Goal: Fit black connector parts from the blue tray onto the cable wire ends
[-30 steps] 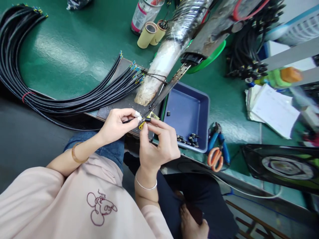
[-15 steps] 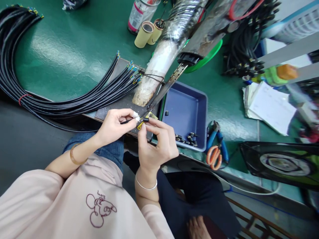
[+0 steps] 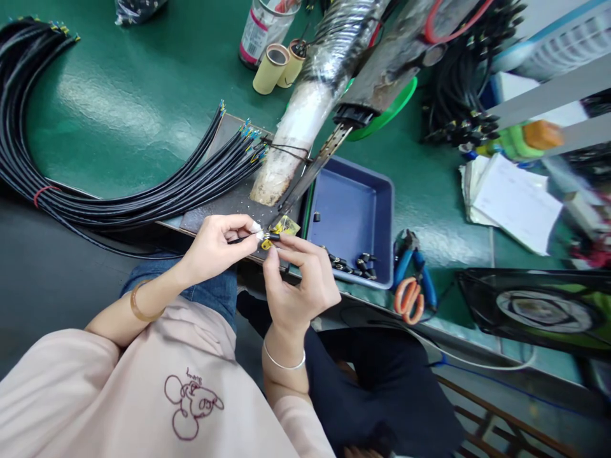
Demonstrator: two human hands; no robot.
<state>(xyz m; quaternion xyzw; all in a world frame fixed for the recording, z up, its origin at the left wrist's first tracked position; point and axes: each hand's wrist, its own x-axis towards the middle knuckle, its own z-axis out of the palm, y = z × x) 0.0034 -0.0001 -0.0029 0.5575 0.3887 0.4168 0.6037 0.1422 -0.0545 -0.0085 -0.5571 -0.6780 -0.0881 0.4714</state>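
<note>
Fine work at the green table (image 3: 119, 114)

My left grip (image 3: 214, 245), wrapped in white at the tips, holds a black cable (image 3: 233, 241) near its end, at the table's near edge, just beside a soldering iron (image 3: 329, 151). My right grip (image 3: 305, 280) is narrow, its tips at the small black plug (image 3: 273, 236) by the cable's end; whether they close on it, I cannot tell. More plugs (image 3: 366, 264) lie in the blue tray (image 3: 351, 194). A pink-banded label (image 3: 252, 39) on the jar (image 3: 282, 20) carries a barcode, its print too small to read. My pale pink shirt (image 3: 143, 394) bears a line drawing (image 3: 191, 407) and one short word (image 3: 193, 376), not clearly legible.
</note>
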